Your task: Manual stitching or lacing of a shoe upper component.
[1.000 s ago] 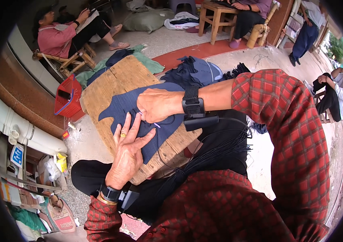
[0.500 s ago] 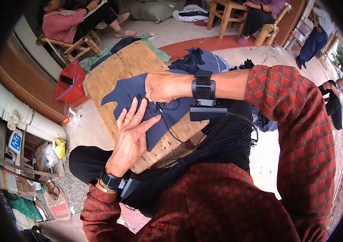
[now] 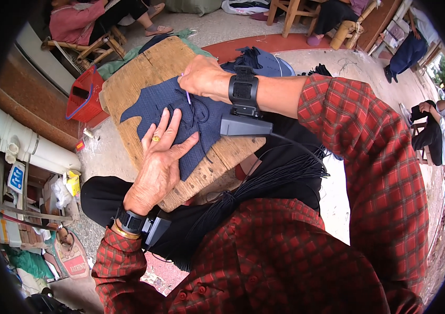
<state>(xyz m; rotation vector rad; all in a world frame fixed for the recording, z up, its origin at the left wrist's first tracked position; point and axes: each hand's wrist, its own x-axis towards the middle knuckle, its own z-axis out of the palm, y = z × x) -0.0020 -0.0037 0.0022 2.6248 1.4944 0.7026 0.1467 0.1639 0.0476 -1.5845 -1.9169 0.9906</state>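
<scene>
The left hand (image 3: pixel 154 170) lies flat on the blue cloth (image 3: pixel 149 102), with its fingers spread wide. It presses from above and is not clamped on anything. It looks like it pins the cloth down so that it does not slide or wrinkle. A yellow ring (image 3: pixel 155 138) sits on one finger.

The right hand (image 3: pixel 201 78) is curled up and pinches a thin purple stick (image 3: pixel 188 96). The stick points down and back toward the left hand's fingertips. A tight pinch near the end probably helps to aim such a small stick. The hands are near each other but not touching, and this leaves a bit of cloth free between them.

A dark string (image 3: pixel 193 111) lies in loose loops just to the right of the left fingers. I cannot tell if it is tied to the stick.

The cloth is under the left hand and reaches up to the right hand. It rests on a wooden tabletop (image 3: pixel 149 65), which seems to give both hands something hard to push on.

More dark strings (image 3: pixel 285 166) lie across the lap, below the right hand, maybe to be easy to grab. A red basket (image 3: pixel 83 107) stands out to the left, past the left hand.
</scene>
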